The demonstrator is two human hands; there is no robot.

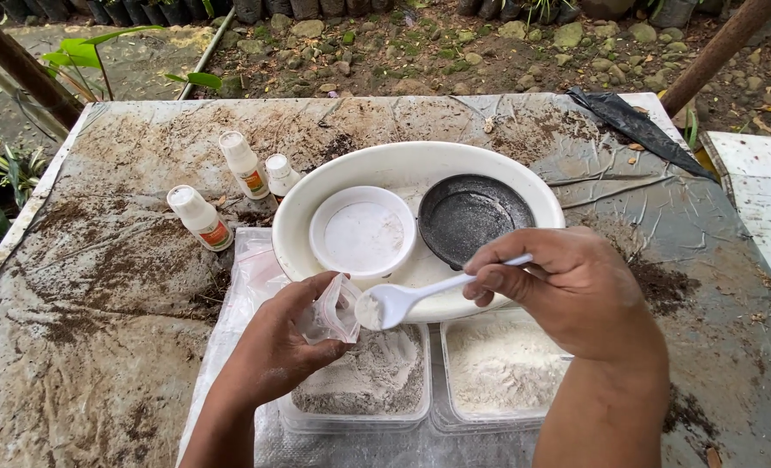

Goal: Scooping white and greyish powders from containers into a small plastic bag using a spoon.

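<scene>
My left hand (277, 347) holds a small clear plastic bag (338, 310) open at its mouth. A white plastic spoon (407, 299) is in my right hand (567, 290), its bowl carrying pale powder right at the bag's opening. Both hover over two clear square tubs: the left tub (364, 381) holds greyish powder, the right tub (498, 368) holds whiter powder. Behind them lies a large white oval basin (524, 182) containing a small white round dish (361, 232) and a black round dish (468, 215).
Three small white bottles with orange labels (245, 165) (279, 176) (200, 218) stand left of the basin. The table has a dirty plastic sheet (117, 286) smeared with soil. A black bag (637, 130) lies at the back right. Stony ground and plants lie beyond.
</scene>
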